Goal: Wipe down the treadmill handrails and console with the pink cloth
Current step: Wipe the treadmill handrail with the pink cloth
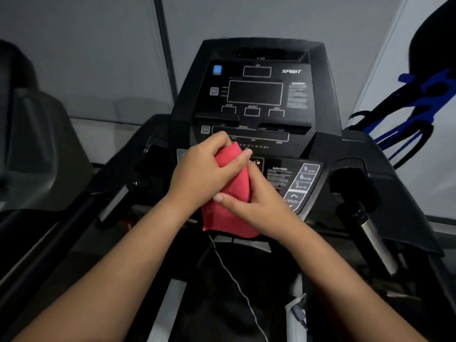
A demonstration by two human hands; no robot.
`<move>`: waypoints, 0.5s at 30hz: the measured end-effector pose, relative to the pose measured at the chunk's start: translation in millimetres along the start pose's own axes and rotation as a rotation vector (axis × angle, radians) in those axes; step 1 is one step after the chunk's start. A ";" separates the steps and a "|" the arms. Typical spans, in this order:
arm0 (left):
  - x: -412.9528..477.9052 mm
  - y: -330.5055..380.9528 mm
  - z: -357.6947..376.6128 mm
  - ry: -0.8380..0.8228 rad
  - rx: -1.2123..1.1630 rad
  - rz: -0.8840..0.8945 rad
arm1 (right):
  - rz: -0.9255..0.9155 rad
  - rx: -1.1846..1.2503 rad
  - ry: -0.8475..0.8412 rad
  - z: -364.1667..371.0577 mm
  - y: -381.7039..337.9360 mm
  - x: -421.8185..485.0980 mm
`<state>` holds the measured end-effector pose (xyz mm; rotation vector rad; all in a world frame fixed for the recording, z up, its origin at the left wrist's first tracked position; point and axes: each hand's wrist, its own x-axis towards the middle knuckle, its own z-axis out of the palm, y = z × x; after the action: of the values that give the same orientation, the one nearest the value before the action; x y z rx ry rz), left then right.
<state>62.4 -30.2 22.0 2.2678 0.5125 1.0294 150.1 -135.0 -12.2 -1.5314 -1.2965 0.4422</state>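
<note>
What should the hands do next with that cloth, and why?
Probably gather the cloth into one hand and press it onto the console. Both the left hand and right hand grip it bunched, so nothing is being wiped yet.

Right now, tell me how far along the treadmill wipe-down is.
Done: nothing visibly wiped yet. In hand: left hand and right hand both grip the bunched pink cloth in front of the Spirit console, seemingly folding it. Left: apparently the console and both handrails.
</note>
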 end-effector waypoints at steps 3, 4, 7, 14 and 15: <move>-27.8 -9.7 -6.5 0.015 0.052 -0.091 | 0.047 0.023 -0.003 28.9 4.8 -13.6; -38.1 -14.7 -9.1 0.018 0.072 -0.126 | 0.065 0.014 -0.004 37.3 7.7 -17.2; -69.3 -30.5 -19.9 -0.008 0.145 -0.234 | 0.096 0.010 -0.062 58.3 13.2 -29.7; -145.2 -59.8 -45.0 -0.065 0.168 -0.430 | 0.204 -0.013 -0.218 96.3 20.8 -57.4; -157.5 -64.5 -47.9 -0.079 0.159 -0.447 | 0.230 0.002 -0.234 100.4 20.0 -60.5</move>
<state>-79.8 -52.4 -80.7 2.1722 1.0412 0.6907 59.3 -139.5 -88.8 -1.6726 -1.2989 0.7894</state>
